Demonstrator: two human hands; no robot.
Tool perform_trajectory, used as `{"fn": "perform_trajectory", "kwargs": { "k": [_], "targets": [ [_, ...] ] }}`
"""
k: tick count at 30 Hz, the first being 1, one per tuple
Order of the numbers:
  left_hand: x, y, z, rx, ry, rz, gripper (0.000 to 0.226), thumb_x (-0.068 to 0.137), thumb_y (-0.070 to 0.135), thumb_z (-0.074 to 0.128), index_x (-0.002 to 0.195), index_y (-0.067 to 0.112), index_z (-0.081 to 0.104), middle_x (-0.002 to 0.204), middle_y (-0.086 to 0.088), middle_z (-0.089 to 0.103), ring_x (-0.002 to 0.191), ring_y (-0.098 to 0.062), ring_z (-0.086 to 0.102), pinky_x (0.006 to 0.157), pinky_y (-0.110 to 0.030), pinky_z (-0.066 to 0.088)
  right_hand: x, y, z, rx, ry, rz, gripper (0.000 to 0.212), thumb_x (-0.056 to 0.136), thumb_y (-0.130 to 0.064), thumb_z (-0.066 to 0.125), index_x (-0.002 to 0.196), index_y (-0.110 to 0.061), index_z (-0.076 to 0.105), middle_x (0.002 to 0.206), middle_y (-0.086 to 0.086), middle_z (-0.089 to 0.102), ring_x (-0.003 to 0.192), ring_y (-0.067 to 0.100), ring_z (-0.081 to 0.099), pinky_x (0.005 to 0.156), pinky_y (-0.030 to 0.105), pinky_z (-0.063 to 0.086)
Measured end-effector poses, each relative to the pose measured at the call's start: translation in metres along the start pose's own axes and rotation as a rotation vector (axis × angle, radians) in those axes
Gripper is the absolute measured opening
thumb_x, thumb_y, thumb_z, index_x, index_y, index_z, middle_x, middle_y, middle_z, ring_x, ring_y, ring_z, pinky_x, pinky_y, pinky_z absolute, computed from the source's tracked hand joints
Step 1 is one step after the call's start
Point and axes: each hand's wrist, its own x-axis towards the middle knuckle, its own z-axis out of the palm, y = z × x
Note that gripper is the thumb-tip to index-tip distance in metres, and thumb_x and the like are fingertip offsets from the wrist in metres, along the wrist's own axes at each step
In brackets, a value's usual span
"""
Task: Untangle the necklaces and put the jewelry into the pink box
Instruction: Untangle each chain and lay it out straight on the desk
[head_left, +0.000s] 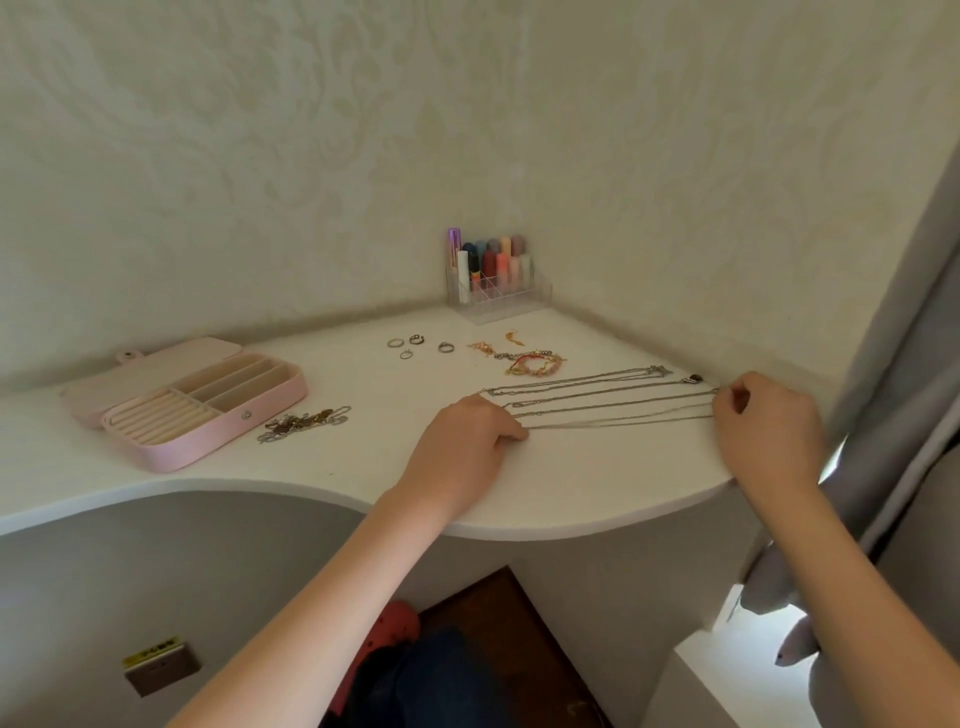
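Observation:
Several thin silver necklaces (608, 397) lie stretched in near-parallel lines across the white table (363, 467). My left hand (467, 441) rests on the table with curled fingers holding the left end of the nearest chain. My right hand (763, 421) pinches the right end of that chain at the table's right edge. The pink box (208, 402) lies open at the left, showing cream ring rolls and long compartments. A tangled heap of chains (304, 421) sits just right of the box.
Several rings (418, 345) lie behind the necklaces, with gold and red bracelets and earrings (524, 358) beside them. A clear organiser of lipsticks (493, 275) stands in the corner. Grey curtain (909, 364) hangs at the right. The table's front edge curves.

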Motion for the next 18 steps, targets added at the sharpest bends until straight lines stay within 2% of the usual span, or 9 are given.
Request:
{"fn": "perform_trajectory", "kwargs": {
  "k": [5, 10, 12, 14, 18],
  "targets": [
    [0.001, -0.001, 0.001, 0.008, -0.003, -0.039, 0.032, 0.092, 0.009, 0.051, 0.113, 0.025, 0.07, 0.116, -0.004, 0.065, 0.11, -0.021, 0.054, 0.098, -0.031, 0.04, 0.001, 0.001, 0.001, 0.025, -0.005, 0.011, 0.019, 0.089, -0.011, 0.046, 0.086, -0.002, 0.062, 0.082, 0.025, 0.063, 0.079, 0.042, 0.055, 0.064, 0.04, 0.046],
    [-0.007, -0.001, -0.013, -0.116, 0.097, -0.074, 0.045, 0.085, -0.008, 0.043, 0.105, 0.019, 0.073, 0.118, 0.005, 0.065, 0.115, -0.01, 0.049, 0.094, -0.01, 0.029, -0.006, -0.021, -0.002, 0.134, 0.049, -0.153, 0.016, 0.086, -0.005, 0.049, 0.095, -0.004, 0.063, 0.09, 0.02, 0.065, 0.089, 0.04, 0.053, 0.074, 0.043, 0.047],
    [-0.017, -0.01, -0.025, -0.101, 0.158, -0.121, 0.048, 0.084, -0.011, 0.041, 0.102, 0.019, 0.073, 0.118, 0.004, 0.065, 0.116, -0.01, 0.05, 0.095, -0.01, 0.028, -0.014, -0.047, -0.002, 0.2, 0.025, -0.249, 0.016, 0.087, -0.004, 0.051, 0.096, -0.007, 0.064, 0.092, 0.015, 0.066, 0.092, 0.036, 0.053, 0.078, 0.042, 0.046],
    [-0.028, -0.03, -0.041, -0.035, 0.218, -0.182, 0.046, 0.084, -0.011, 0.042, 0.101, 0.018, 0.073, 0.116, 0.002, 0.066, 0.116, -0.013, 0.052, 0.098, -0.017, 0.033, -0.024, -0.087, 0.004, 0.301, -0.057, -0.36, 0.017, 0.088, -0.006, 0.05, 0.097, -0.011, 0.064, 0.092, 0.009, 0.066, 0.092, 0.03, 0.055, 0.079, 0.038, 0.045],
    [-0.045, -0.082, -0.073, 0.164, 0.285, -0.342, 0.035, 0.084, -0.006, 0.049, 0.104, 0.013, 0.071, 0.115, -0.005, 0.067, 0.111, -0.023, 0.058, 0.096, -0.028, 0.04, -0.059, -0.185, 0.034, 0.427, -0.402, -0.695, 0.021, 0.093, -0.011, 0.049, 0.107, -0.016, 0.063, 0.103, 0.0, 0.064, 0.1, 0.017, 0.053, 0.081, 0.029, 0.042]
  ]
}}
